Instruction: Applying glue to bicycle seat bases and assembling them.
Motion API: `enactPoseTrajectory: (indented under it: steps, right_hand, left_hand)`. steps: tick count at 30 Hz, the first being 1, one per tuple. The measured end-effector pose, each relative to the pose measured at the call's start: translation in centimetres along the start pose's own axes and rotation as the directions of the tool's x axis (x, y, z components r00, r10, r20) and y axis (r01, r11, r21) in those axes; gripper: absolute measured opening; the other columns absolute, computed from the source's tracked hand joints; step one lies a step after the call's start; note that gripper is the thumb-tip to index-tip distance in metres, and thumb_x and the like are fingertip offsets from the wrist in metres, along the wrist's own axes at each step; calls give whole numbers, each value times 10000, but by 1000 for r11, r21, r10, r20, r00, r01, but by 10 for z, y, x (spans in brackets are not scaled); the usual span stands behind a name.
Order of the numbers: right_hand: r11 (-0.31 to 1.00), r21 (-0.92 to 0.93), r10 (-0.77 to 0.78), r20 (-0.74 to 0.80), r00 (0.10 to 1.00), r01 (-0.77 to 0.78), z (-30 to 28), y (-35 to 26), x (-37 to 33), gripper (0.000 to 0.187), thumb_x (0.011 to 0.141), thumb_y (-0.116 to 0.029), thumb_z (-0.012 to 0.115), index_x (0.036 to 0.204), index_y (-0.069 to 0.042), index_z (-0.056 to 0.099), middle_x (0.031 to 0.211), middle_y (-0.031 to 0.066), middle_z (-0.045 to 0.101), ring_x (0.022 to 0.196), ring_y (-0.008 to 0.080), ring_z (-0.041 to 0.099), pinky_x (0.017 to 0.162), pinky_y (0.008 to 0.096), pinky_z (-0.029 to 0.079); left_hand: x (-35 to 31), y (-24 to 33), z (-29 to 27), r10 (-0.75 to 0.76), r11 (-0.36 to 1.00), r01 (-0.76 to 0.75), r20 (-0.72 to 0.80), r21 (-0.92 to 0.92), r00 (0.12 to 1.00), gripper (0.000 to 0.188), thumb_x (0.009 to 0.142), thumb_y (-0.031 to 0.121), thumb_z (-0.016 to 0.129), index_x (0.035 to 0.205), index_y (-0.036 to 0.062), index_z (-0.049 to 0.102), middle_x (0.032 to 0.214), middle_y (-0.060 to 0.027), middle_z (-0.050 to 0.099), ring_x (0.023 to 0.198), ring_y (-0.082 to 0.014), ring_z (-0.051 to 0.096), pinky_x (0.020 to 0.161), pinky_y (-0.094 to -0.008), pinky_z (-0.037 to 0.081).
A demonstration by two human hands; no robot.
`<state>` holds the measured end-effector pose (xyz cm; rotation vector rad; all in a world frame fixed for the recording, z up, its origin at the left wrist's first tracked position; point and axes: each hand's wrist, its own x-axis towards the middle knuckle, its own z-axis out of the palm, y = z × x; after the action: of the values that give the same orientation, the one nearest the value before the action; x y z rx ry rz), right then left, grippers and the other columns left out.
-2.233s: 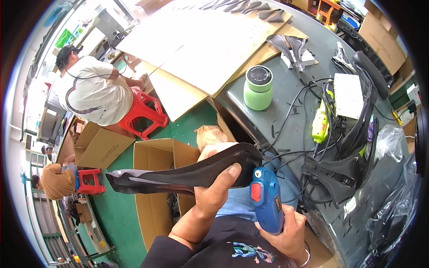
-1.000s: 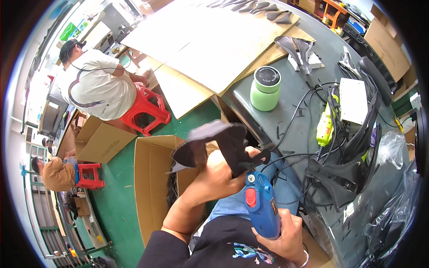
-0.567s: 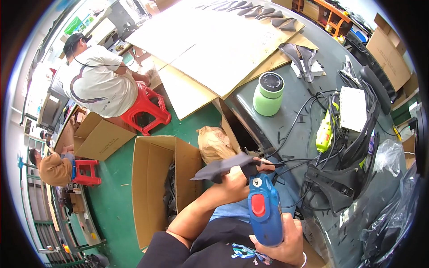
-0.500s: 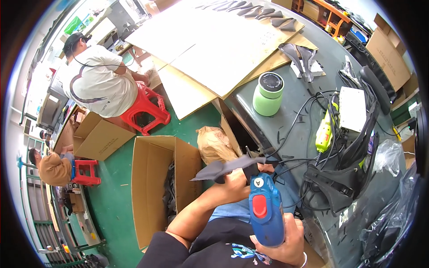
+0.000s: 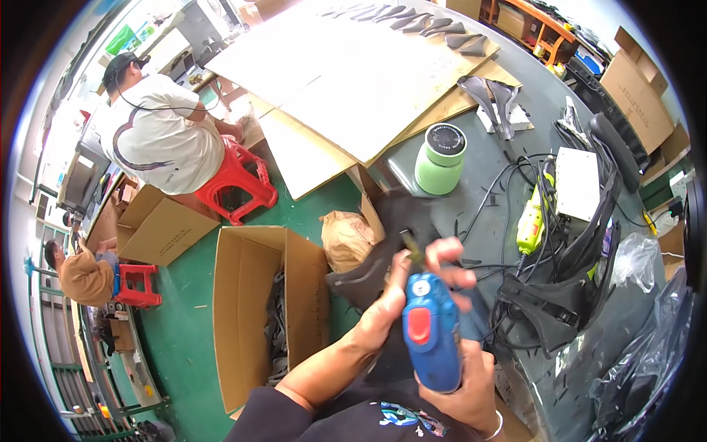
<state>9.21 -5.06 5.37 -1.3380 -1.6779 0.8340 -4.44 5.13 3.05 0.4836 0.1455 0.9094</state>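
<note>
A blue cordless power tool with a red switch (image 5: 432, 342) is in my right hand (image 5: 471, 398), whose fingers wrap round its lower body. My left hand (image 5: 381, 313) is beyond the tool's head and holds a dark grey, bicycle-saddle-shaped piece (image 5: 364, 272). Motion smears that piece and the left fingertips. The tool's thin tip lies between the left thumb and fingers; whether it touches the piece I cannot tell. An open cardboard box (image 5: 254, 317) with dark pieces inside stands left of my left forearm.
On the grey table (image 5: 479, 221) are a green flask (image 5: 440, 162), a saddle-like piece (image 5: 493, 99), a yellow-green rotary tool (image 5: 532, 221) with tangled cables, and a white box (image 5: 578, 184). More dark pieces line the pale board (image 5: 331, 81). Two people sit on red stools at left.
The dark piece has swung from nearly edge-on to showing a broad face beyond the tool. My left fingers have shifted and spread beside the tool's tip. The tool has moved slightly left.
</note>
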Motion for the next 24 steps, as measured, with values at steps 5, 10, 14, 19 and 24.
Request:
enactPoseTrajectory:
  steps: [5,10,14,19,24]
  right_hand:
    - [991,-100,-71,123,990,84,-5,-13,1,563,553,-190,848,970,-16,512,681,85,592,572,246,610,550,335,469]
    - [980,-169,99,-47,994,-106,-2,2,-7,524,594,-163,840,946,3,489,667,127,609,565,242,641,523,307,488]
    - [975,-211,71,-36,997,-77,-2,4,-7,510,604,-157,830,938,9,481,643,116,586,535,242,617,508,316,474]
    - [979,-191,65,-39,997,-72,-1,2,-7,520,552,-117,795,954,35,503,632,130,577,534,303,585,534,355,478]
    - [975,-214,54,-29,998,-59,-2,1,-7,526,544,-114,792,961,30,505,655,128,587,536,298,579,532,355,472]
  left_hand:
    - [5,17,-21,498,804,-386,-158,453,853,421,919,339,508,1148,-11,459,858,-149,584,744,-191,573,667,-298,474]
    - [-4,36,-8,492,814,-355,-221,459,842,217,864,90,567,1058,30,487,752,-128,566,604,-155,552,521,-255,460]
    - [-4,37,1,533,768,-396,-159,504,831,231,854,47,568,1066,-2,490,795,-130,579,626,-150,567,506,-235,477]
    - [-7,39,3,501,735,-372,-86,567,861,241,847,-18,564,1085,-31,528,869,-148,600,689,-138,594,535,-227,499]
    - [-11,39,-2,463,735,-343,-63,585,884,237,847,-28,574,1080,-19,533,920,-142,611,719,-135,606,549,-222,508]
